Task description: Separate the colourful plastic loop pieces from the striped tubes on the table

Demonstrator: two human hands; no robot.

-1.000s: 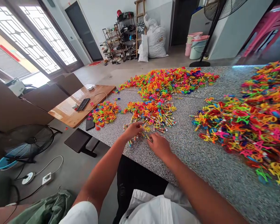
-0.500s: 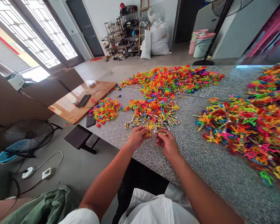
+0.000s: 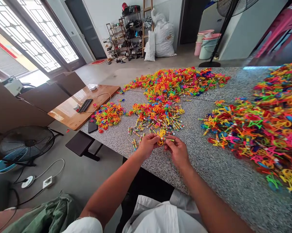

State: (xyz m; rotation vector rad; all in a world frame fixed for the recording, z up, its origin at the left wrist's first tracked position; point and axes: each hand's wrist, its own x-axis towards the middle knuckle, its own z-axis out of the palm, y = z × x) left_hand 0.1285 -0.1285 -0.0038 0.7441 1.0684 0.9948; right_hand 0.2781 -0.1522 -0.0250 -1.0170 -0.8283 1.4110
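Between finger and thumb, my left hand (image 3: pixel 147 145) pinches a yellow looped plastic piece (image 3: pixel 160 142). My right hand (image 3: pixel 179 151) is closed on a small green-and-yellow patterned tube (image 3: pixel 170 139), whose inner end meets the yellow piece; whether it sits inside is too small to tell. Just beyond both hands lies a pile of bright plastic pieces (image 3: pixel 150 111), with similar patterned tubes (image 3: pixel 176 123) spread along its near side. A few more tubes (image 3: pixel 134 144) lie left of my left hand.
A large mixed heap (image 3: pixel 260 129) covers the right of the speckled tabletop (image 3: pixel 196 155). Another heap (image 3: pixel 177 82) lies at the back, and a smaller one (image 3: pixel 109 116) at left beside a black phone (image 3: pixel 92 126). A wooden board (image 3: pixel 70 111) with a keyboard (image 3: pixel 85 105) adjoins the table.
My hands have come closer together, so the tube now meets the yellow piece. The view has shifted slightly, and tubes left of my left hand now show.
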